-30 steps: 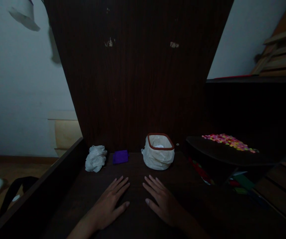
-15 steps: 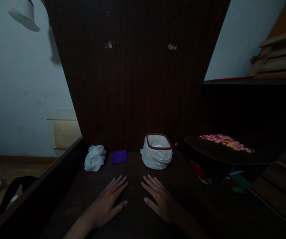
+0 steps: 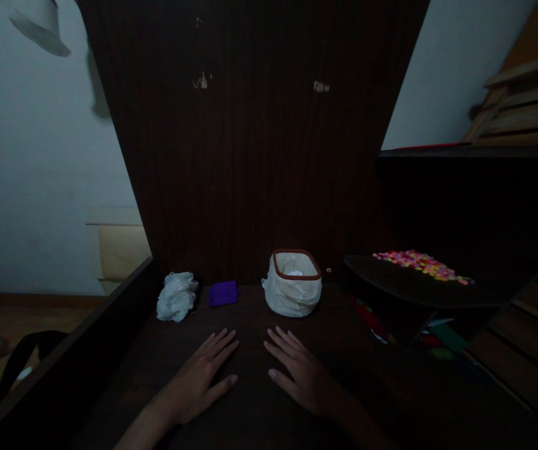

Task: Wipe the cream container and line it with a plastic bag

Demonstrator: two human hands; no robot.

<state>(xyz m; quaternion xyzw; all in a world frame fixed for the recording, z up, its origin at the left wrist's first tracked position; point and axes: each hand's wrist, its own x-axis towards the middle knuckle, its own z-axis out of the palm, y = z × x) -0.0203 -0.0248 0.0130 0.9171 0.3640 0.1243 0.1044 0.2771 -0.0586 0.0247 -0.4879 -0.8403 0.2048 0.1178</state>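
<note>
My left hand (image 3: 202,376) lies flat, palm down, on the dark wooden table (image 3: 250,425), fingers stretched out and holding nothing. My right hand (image 3: 299,371) rests flat beside it, also open and empty. Just beyond my fingertips stands a small square bin (image 3: 293,290) with a red-brown rim, lined with a white plastic bag. To its left lies a small purple block (image 3: 223,292). Further left sits a crumpled white plastic bag (image 3: 175,296).
A tall dark wooden panel (image 3: 250,137) rises behind the table. A dark tray (image 3: 404,289) at the right carries a heap of small pink and yellow pieces (image 3: 418,264). Colourful items lie in the shadow beneath it. A raised board (image 3: 85,337) edges the table's left side.
Both hands stay flat on the table. The view has drifted slightly, so everything sits a little further left in the picture.
</note>
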